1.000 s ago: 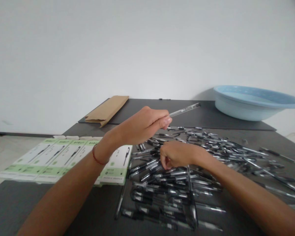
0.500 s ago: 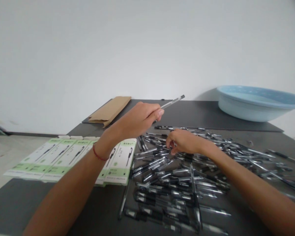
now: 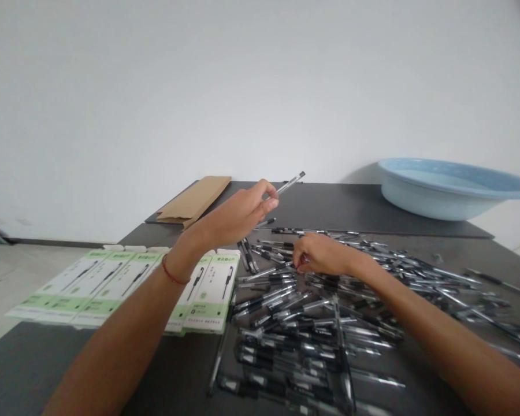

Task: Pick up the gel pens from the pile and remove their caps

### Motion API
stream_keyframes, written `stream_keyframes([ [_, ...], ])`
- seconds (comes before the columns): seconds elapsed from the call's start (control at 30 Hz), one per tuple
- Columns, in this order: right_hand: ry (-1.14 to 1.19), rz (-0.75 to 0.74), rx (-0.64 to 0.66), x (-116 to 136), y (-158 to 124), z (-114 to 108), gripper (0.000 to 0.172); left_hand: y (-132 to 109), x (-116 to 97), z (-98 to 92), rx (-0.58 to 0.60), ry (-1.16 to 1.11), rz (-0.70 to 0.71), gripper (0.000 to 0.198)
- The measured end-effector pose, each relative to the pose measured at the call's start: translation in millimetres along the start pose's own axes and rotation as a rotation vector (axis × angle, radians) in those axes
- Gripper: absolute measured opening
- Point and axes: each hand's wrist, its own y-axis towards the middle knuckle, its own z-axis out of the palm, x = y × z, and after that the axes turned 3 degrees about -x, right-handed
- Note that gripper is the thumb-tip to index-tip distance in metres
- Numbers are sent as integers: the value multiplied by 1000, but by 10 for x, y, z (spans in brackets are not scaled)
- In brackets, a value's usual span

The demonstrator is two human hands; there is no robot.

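My left hand [image 3: 247, 209] is closed round a clear pen [image 3: 291, 182] with a dark end, which points up and to the right above the table. A red cord circles that wrist. Over the far left part of a pile of black and clear pens [image 3: 286, 338], my right hand [image 3: 318, 254] has its fingers curled and pressed together; whatever lies between the fingertips is hidden. Several white and green pen boxes [image 3: 219, 292] lie side by side left of the pile, partly behind my left forearm.
A light blue basin [image 3: 442, 199] stands at the back right against the white wall. On the raised dark board [image 3: 329, 202] at the back left lies a brown paper bag [image 3: 195, 199]. More pens [image 3: 498, 277] spread to the right of my right forearm.
My left hand and its pen have shifted slightly left, and the pen points more steeply upward. My right hand's fingers have closed together at the pile. The view has tilted slightly.
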Motion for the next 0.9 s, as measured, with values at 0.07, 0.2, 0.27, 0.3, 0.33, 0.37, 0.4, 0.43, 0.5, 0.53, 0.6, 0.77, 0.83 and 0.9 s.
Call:
stream_keyframes([
  [0.07,57,-28,-32,-20,-54,-130,11,-12,42,19,-30,-8,-15,27],
  [0.2,307,78,-199,-106,-214,-435,14,16,167,28,-148,165,-18,20],
  [0.27,413,162,-289,-159,-279,-542,13,44,216,13,-222,244,-37,16],
  [0.3,451,184,-325,-181,-301,-577,12,56,230,3,-259,247,-47,16],
  [0.33,488,193,-357,-198,-314,-600,11,65,236,-5,-288,218,-58,18],
  [0.37,532,198,-393,-209,-319,-612,10,71,234,-10,-306,164,-70,19],
  [0.4,587,204,-433,-213,-318,-617,11,75,224,-10,-308,93,-78,21],
  [0.43,653,214,-477,-210,-311,-617,13,77,208,-3,-299,19,-82,23],
  [0.5,803,243,-566,-189,-292,-616,19,85,162,34,-256,-108,-84,25],
  [0.53,868,256,-597,-174,-284,-619,21,92,136,65,-227,-157,-85,25],
  [0.6,946,257,-639,-138,-278,-641,26,113,84,147,-166,-245,-87,27],
  [0.77,863,226,-619,-67,-324,-693,21,146,11,312,-13,-364,17,24],
  [0.83,649,200,-424,-45,-320,-636,12,126,25,294,-41,-217,1,20],
  [0.9,391,148,-191,-20,-272,-505,15,95,65,227,-111,29,-60,17],
])
